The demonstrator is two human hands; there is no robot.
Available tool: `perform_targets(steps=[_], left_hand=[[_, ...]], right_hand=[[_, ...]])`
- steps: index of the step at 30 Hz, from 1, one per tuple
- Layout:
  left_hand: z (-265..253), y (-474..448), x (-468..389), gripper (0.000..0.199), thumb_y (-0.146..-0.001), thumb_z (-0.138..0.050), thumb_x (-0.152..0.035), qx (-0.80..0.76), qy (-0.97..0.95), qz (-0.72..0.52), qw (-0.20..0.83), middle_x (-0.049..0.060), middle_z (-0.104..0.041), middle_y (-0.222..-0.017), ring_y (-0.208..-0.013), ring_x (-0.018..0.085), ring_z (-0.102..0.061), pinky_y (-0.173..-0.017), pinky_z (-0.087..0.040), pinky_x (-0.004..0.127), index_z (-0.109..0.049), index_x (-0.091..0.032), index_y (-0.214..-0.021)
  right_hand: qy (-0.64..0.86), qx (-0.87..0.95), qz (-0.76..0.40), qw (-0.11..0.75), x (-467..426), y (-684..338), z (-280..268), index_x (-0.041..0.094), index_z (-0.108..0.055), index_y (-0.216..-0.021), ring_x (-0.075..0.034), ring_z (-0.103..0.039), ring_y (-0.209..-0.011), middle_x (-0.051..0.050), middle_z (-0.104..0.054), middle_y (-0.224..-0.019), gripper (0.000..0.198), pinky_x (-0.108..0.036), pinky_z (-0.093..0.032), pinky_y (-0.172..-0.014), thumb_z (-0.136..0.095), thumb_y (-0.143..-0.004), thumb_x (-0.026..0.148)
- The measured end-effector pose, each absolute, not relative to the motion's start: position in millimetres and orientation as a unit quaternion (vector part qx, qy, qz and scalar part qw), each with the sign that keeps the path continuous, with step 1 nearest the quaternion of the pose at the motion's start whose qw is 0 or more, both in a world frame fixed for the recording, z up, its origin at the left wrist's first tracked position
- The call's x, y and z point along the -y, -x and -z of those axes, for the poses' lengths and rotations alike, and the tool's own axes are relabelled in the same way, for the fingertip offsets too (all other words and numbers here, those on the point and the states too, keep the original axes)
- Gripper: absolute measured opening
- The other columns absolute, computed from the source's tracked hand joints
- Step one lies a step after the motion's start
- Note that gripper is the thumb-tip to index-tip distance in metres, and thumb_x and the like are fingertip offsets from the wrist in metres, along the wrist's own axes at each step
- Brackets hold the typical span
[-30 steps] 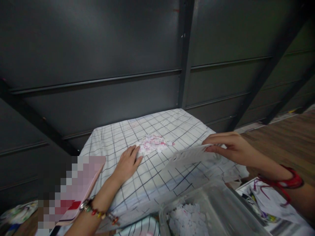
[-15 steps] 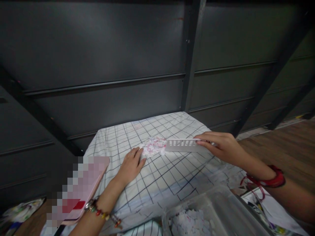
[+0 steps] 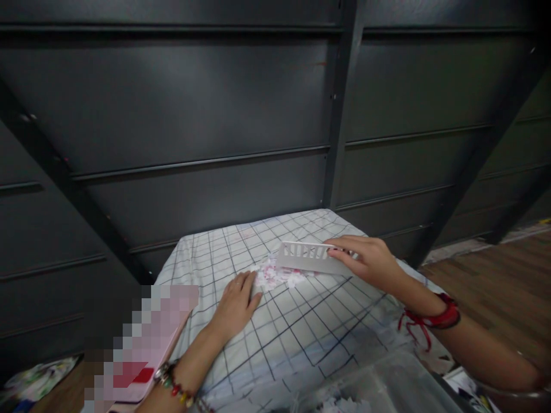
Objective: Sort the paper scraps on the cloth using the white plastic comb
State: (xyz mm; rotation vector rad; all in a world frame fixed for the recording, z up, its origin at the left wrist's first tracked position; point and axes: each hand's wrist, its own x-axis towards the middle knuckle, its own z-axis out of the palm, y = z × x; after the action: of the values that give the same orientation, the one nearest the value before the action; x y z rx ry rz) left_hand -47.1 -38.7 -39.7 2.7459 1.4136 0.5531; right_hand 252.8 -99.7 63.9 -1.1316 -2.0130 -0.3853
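Slotted strip: sliding left over scraps, mid-frame, long axis running sideways
Right fingers: pinching its right end
Left fingers: resting loose, empty, beside scraps

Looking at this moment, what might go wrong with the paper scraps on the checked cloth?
The loose paper scraps could scatter past the left hand at their edge if the slotted white piece in the right hand moves too fast. Some might slip through its slots. The checked cloth could also wrinkle if pushed, trapping scraps in folds.
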Motion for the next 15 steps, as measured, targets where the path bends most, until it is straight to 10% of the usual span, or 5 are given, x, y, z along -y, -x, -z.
perform_targets(steps=[15], left_hand=[[25, 53, 33, 0.059, -0.095, -0.027, -0.032, -0.497, -0.792, -0.277, 0.221, 0.020, -0.032, -0.145, -0.134, 0.024, -0.032, -0.109, -0.026, 0.046, -0.004, -0.011, -0.146]], right_hand=[[0.473, 0.699, -0.049, 0.534, 7, -245, -64, 0.017, -0.071, -0.081, -0.019, -0.065, -0.067, -0.007, -0.073, -0.079, 0.023, -0.032, -0.048, -0.059, -0.063, -0.070, 0.035]])
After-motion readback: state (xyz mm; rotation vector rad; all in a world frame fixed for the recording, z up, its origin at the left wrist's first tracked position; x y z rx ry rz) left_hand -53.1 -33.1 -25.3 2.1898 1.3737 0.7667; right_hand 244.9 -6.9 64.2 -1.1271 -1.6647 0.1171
